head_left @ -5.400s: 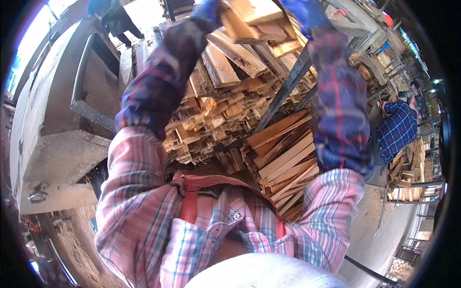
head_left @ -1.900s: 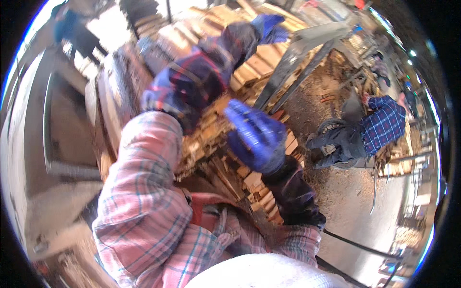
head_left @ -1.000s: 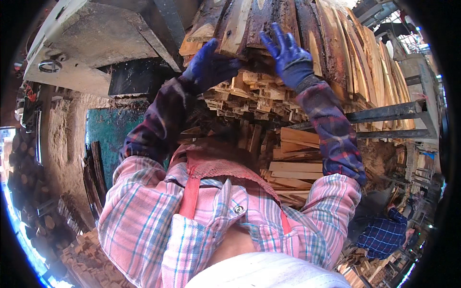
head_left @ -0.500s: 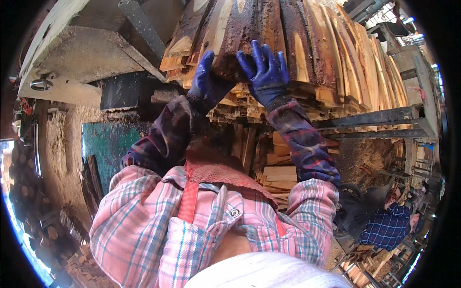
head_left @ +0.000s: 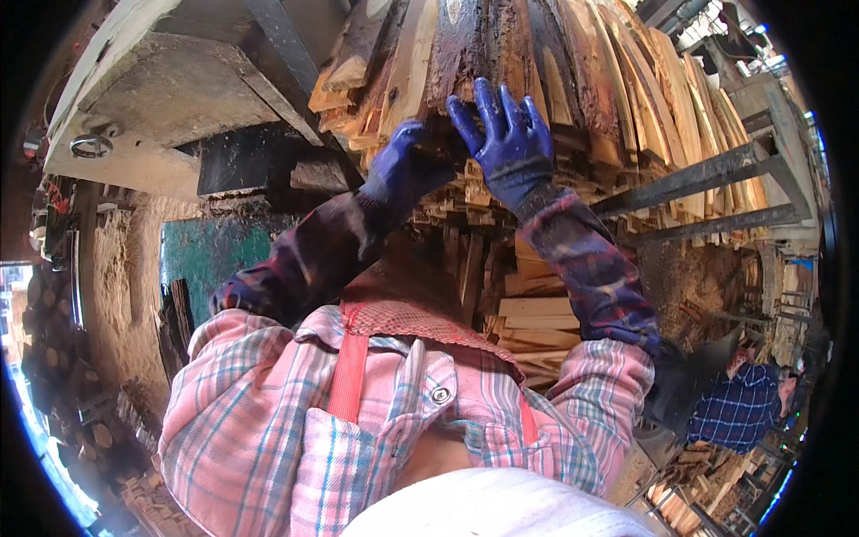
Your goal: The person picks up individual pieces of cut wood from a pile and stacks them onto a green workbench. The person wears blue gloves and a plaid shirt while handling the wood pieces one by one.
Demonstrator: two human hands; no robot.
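Observation:
My left hand (head_left: 399, 170), in a blue glove, is at the near end of a stack of rough wooden boards (head_left: 407, 76). Its fingers are bent round the shaded end of a dark, bark-covered slab (head_left: 458, 67); part of this grip is hidden. My right hand (head_left: 516, 148), also gloved in blue, lies against the board ends just right of that slab. Its fingers are spread and stretched out, and its thumb is out of sight. Both forearms wear dark plaid sleeve covers over a pink plaid shirt.
A dark metal frame (head_left: 684, 183) juts out right of my right hand. Left of the stack stands a large pale machine housing (head_left: 192, 85), with a green panel (head_left: 215, 259) below. Cut boards (head_left: 537, 313) lie under the stack. Dark blue plaid cloth (head_left: 735, 407) is at the lower right.
The fingers of my left hand have gone from stretched upward to bent. My right hand keeps its fingers spread and sits slightly further right. The whole view has shifted a little.

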